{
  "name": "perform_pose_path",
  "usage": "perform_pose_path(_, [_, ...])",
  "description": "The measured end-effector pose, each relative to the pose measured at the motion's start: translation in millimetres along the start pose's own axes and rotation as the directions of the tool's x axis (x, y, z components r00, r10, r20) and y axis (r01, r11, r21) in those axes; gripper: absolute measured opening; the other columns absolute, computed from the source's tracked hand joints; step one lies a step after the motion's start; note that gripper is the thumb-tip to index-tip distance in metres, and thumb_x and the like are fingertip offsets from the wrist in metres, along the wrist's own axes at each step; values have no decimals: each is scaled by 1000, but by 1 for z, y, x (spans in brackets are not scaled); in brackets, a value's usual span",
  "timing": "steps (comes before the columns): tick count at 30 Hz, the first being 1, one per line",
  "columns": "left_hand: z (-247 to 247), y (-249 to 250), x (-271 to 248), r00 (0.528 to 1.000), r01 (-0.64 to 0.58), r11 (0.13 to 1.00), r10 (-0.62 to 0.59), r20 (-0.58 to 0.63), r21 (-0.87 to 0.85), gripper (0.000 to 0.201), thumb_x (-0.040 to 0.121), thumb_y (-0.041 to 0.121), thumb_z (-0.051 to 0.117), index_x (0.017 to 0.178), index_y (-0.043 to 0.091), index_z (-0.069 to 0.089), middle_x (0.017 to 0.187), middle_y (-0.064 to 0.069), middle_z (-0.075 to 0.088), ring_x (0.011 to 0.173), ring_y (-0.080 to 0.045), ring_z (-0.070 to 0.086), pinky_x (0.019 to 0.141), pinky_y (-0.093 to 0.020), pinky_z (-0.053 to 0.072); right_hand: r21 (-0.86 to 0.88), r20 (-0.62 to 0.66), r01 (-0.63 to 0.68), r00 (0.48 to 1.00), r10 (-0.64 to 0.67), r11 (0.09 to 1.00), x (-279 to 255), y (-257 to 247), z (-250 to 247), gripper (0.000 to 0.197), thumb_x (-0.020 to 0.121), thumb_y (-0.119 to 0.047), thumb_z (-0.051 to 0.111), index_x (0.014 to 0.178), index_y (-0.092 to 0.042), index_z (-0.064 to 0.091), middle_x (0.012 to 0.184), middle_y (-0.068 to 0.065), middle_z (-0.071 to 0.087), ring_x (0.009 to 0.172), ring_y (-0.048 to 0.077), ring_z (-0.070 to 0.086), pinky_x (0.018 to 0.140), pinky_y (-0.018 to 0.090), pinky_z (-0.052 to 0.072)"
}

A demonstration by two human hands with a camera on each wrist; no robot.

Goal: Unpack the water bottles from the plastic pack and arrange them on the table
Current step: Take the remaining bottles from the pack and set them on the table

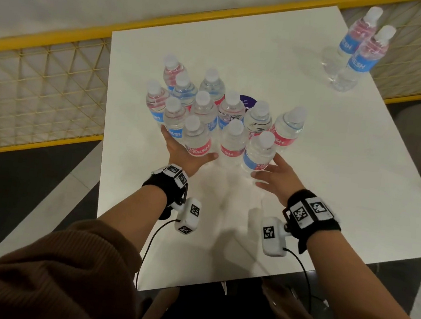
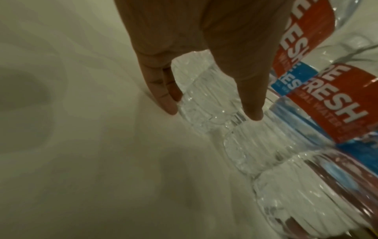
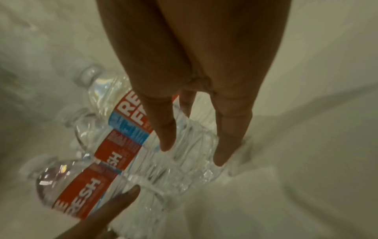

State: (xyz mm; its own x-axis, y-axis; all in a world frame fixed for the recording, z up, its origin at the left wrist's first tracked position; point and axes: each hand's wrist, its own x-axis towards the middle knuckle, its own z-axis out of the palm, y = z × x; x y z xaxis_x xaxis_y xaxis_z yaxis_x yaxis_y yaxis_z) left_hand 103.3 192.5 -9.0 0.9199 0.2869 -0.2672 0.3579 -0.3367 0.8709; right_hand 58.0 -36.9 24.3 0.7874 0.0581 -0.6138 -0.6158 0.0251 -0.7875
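Observation:
Several clear water bottles (image 1: 232, 109) with white caps and red or blue labels stand upright in a tight cluster in the middle of the white table (image 1: 336, 161). My left hand (image 1: 180, 155) lies flat against the cluster's front left, its straight fingers (image 2: 163, 90) touching the base of a red-labelled bottle (image 1: 197, 141). At the front right, my right hand (image 1: 269, 170) rests with straight fingers (image 3: 165, 129) against the lower part of a blue-labelled bottle (image 1: 259, 152). Neither hand grips a bottle. No plastic wrap shows.
Two more bottles (image 1: 360, 50) stand together at the table's far right corner. A purple round sticker (image 1: 248, 101) peeks out behind the cluster. A yellow rail with mesh fencing (image 1: 42, 72) runs along the table's far and left sides.

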Motion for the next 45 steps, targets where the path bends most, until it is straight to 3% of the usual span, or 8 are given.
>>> perform_pose_path(9, [-13, -11, 42, 995, -80, 997, 81, -53, 22, 155, 31, 55, 90, 144, 17, -8, 147, -6, 35, 137, -22, 37, 114, -49, 29, -267, -28, 46, 998, -55, 963, 21, -4, 33, 75, 75, -17, 77, 139, -31, 40, 128, 11, 53, 109, 26, 57, 79, 34, 54])
perform_pose_path(13, [-26, 5, 53, 996, -29, 999, 31, -81, 22, 145, 42, 37, 93, 147, 14, -3, 144, -8, 43, 133, -23, 42, 111, -44, 34, -361, -26, 64, 997, -79, 930, 28, -8, 55, 78, 73, -25, 78, 140, -33, 38, 128, 8, 56, 113, 26, 57, 95, 43, 50])
perform_pose_path(21, [-34, 11, 63, 996, 63, 989, -71, -57, -135, 97, 83, -3, 62, 151, 17, -4, 156, -12, 14, 136, -30, 37, 109, -42, 37, -413, -58, 152, 980, -192, 898, 35, -23, 96, 69, 80, -22, 72, 140, -20, 38, 133, 7, 54, 121, 26, 52, 95, 27, 40])
perform_pose_path(24, [-29, 4, 47, 987, 116, 993, -116, -107, -13, 90, 84, -4, 58, 150, 19, 2, 152, -15, 19, 127, -32, 47, 101, -38, 44, -338, -69, 61, 994, -89, 939, 37, -17, 86, 72, 77, -24, 75, 138, -21, 38, 132, 9, 52, 120, 25, 52, 100, 36, 45])
perform_pose_path(28, [-10, 2, 8, 988, 131, 983, -119, -95, 130, 96, 75, -3, 63, 149, 14, 5, 143, -18, 22, 126, -35, 41, 101, -36, 43, -182, -102, -209, 976, 193, 961, 32, -2, 40, 34, 78, -12, 74, 106, -12, 54, 98, 11, 61, 79, 19, 60, 73, 34, 51])
perform_pose_path(30, [3, 6, -8, 996, 93, 974, -92, -13, 209, 115, 66, 3, 77, 149, 10, -3, 144, -19, 17, 131, -32, 32, 106, -36, 35, -81, -185, -283, 946, 265, 956, 30, 1, 10, 37, 79, -5, 71, 109, -11, 49, 92, 10, 61, 68, 15, 57, 64, 32, 49])
perform_pose_path(35, [22, 29, -15, 980, 196, 962, -196, -21, 189, 143, 55, 33, 90, 147, 11, -17, 155, -13, 0, 144, -21, 12, 114, -31, 20, -45, -389, -80, 919, 56, 996, 41, -15, -33, 93, 67, -6, 81, 133, -32, 20, 131, 9, 40, 109, 28, 51, 66, 40, 53])
perform_pose_path(45, [29, 46, -19, 921, 364, 932, -358, -152, 6, 128, 64, 31, 85, 149, 16, -9, 151, -14, 13, 137, -27, 29, 105, -40, 34, -394, -159, 71, 977, -143, 917, 49, -24, -24, 73, 77, -31, 74, 138, -25, 35, 137, 5, 47, 120, 27, 51, 87, 40, 53])
